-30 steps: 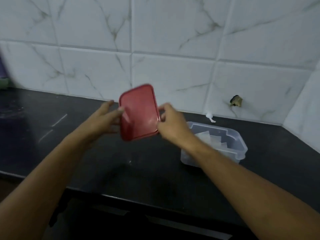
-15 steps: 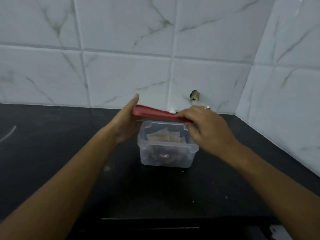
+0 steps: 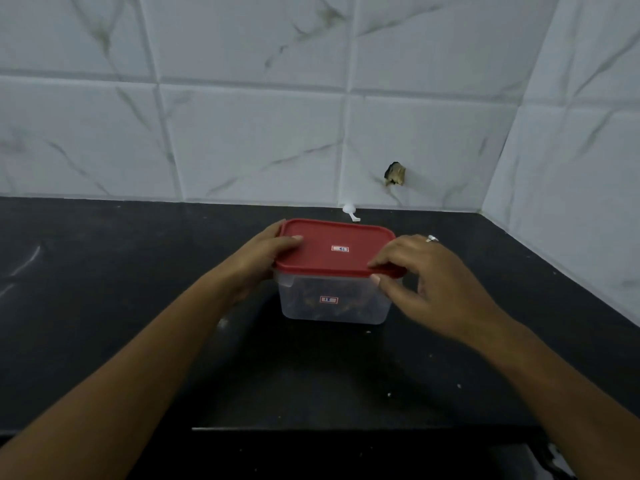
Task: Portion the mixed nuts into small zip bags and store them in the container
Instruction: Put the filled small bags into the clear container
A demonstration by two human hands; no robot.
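Left hand, right hand — fingers curled — pinch the lid (seemingly seated).

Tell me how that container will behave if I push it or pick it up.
The container is squat with a flat base, so it would probably slide on the counter rather than tip. Its thin clear walls may flex under a squeeze. Dark contents show inside, so expect some weight.
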